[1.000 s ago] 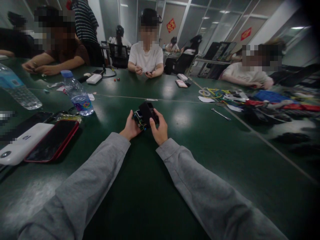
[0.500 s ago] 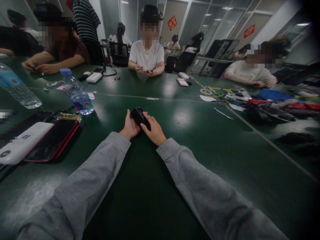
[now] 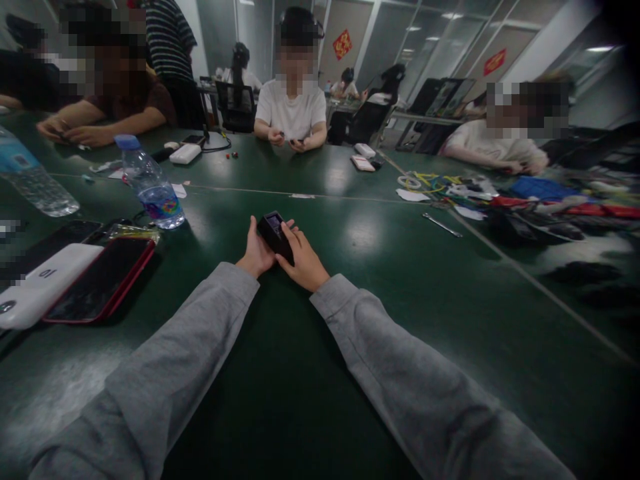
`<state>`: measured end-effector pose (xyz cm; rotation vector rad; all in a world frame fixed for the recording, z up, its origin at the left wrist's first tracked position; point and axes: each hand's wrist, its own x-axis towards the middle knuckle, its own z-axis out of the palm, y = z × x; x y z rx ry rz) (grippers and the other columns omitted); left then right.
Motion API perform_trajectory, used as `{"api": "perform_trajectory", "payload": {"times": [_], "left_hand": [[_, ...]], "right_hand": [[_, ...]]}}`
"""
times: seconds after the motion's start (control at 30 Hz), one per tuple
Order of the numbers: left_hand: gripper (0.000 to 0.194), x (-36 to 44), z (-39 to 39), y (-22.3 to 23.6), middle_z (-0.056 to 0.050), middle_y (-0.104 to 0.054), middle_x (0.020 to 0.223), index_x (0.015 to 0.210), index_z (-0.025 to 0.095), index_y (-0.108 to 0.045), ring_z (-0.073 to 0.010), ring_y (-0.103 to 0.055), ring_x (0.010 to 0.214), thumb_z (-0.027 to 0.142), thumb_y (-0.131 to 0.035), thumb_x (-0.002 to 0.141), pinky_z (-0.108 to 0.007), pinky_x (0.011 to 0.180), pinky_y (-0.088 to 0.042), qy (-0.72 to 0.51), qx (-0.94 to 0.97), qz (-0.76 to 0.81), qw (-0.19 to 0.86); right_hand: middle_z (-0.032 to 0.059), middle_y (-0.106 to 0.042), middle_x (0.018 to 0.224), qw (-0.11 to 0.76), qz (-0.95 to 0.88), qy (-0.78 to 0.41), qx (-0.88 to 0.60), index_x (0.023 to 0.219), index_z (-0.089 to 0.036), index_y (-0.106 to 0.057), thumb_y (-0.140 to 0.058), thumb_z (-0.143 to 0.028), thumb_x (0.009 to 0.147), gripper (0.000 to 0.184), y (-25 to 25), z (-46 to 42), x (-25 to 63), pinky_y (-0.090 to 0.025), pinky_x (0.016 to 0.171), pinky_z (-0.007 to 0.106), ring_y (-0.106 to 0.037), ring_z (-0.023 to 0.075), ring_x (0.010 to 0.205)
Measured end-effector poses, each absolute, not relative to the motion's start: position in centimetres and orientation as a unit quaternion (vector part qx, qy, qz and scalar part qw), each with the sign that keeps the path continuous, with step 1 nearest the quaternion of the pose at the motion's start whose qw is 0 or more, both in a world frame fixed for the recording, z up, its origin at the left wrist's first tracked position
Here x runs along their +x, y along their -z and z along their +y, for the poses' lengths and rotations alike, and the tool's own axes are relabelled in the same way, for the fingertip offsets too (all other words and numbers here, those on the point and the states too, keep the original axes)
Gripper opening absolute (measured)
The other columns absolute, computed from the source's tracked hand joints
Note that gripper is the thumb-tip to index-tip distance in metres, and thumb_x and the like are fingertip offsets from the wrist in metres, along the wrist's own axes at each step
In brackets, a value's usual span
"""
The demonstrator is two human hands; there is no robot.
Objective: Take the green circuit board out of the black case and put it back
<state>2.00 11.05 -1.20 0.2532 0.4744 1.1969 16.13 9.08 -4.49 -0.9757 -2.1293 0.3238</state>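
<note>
Between my hands, over the middle of the green table, is a small black box-shaped device with a little screen on its upper face. My left hand cups it from below and the left, thumb raised along the side. The fingers of my right hand lie over its right part, with the fingertips close to the screen. Both hands are closed on it. Its underside and right end are hidden by my palm and fingers.
At left are a red-cased phone, a white power bank and two water bottles, the nearer-middle bottle tilted in view. A wrench and a cable pile lie at right. Several people sit around, one person opposite.
The black device has turned slightly in my hands, and its screen shows more plainly now. My right fingers have shifted a little on it. The whole view has moved slightly.
</note>
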Motion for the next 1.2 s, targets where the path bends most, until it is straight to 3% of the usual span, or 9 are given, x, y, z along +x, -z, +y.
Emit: {"api": "perform_trajectory", "payload": {"times": [0.2, 0.43, 0.63, 0.77, 0.9, 1.2], "left_hand": [[0.073, 1.9, 11.1, 1.0, -0.016, -0.075, 0.110, 0.139, 0.015, -0.057, -0.0310, -0.071, 0.109, 0.069, -0.033, 0.097, -0.049, 0.099, -0.053, -0.560, 0.091, 0.258, 0.782], [0.068, 1.7, 11.4, 1.6, -0.017, -0.072, 0.122, 0.138, 0.017, -0.054, -0.0309, -0.070, 0.113, 0.067, -0.031, 0.098, -0.049, 0.094, -0.055, -0.553, 0.124, 0.215, 0.795], [0.068, 1.7, 11.5, 1.6, -0.018, -0.074, 0.116, 0.135, 0.015, -0.057, -0.0314, -0.071, 0.109, 0.067, -0.031, 0.098, -0.050, 0.095, -0.054, -0.539, 0.108, 0.233, 0.802], [0.067, 1.8, 11.5, 1.3, -0.015, -0.075, 0.103, 0.132, 0.016, -0.059, -0.0326, -0.072, 0.101, 0.067, -0.034, 0.097, -0.051, 0.094, -0.055, -0.540, 0.078, 0.268, 0.794], [0.066, 1.8, 11.6, 1.3, -0.014, -0.074, 0.107, 0.135, 0.019, -0.056, -0.0327, -0.071, 0.103, 0.068, -0.035, 0.096, -0.053, 0.095, -0.054, -0.538, 0.066, 0.285, 0.791], [0.067, 1.8, 11.6, 1.4, -0.014, -0.074, 0.108, 0.136, 0.020, -0.057, -0.0331, -0.069, 0.108, 0.069, -0.034, 0.096, -0.052, 0.097, -0.052, -0.534, 0.077, 0.297, 0.788]], "right_hand": [[0.0111, -0.047, 0.139, 0.490, -0.762, -0.097, -0.413, 0.160, -0.034, -0.021, -0.057, -0.036, 0.093, 0.075, 2.8, 8.2, 16.6, -0.048, 0.113, 0.055, -0.052, 0.0304, 0.128], [0.0144, -0.045, 0.147, 0.584, -0.664, -0.070, -0.462, 0.154, -0.025, -0.030, -0.057, -0.044, 0.093, 0.070, 3.3, 10.4, 18.6, -0.038, 0.118, 0.058, -0.045, 0.0316, 0.137], [0.0146, -0.050, 0.146, 0.571, -0.676, -0.107, -0.453, 0.149, -0.023, -0.040, -0.063, -0.041, 0.090, 0.066, 4.2, 11.3, 19.0, -0.041, 0.117, 0.053, -0.050, 0.0285, 0.137], [0.0131, -0.057, 0.142, 0.497, -0.742, -0.155, -0.422, 0.145, -0.024, -0.047, -0.067, -0.029, 0.085, 0.064, 4.6, 11.5, 18.9, -0.043, 0.116, 0.053, -0.055, 0.0280, 0.133], [0.0122, -0.059, 0.141, 0.459, -0.758, -0.183, -0.427, 0.146, -0.024, -0.046, -0.068, -0.020, 0.080, 0.070, 5.0, 11.7, 18.9, -0.044, 0.115, 0.054, -0.057, 0.0280, 0.132], [0.0132, -0.058, 0.142, 0.447, -0.765, -0.174, -0.429, 0.146, -0.023, -0.046, -0.068, -0.016, 0.078, 0.072, 4.5, 11.4, 18.9, -0.044, 0.116, 0.053, -0.056, 0.0279, 0.133]]}}
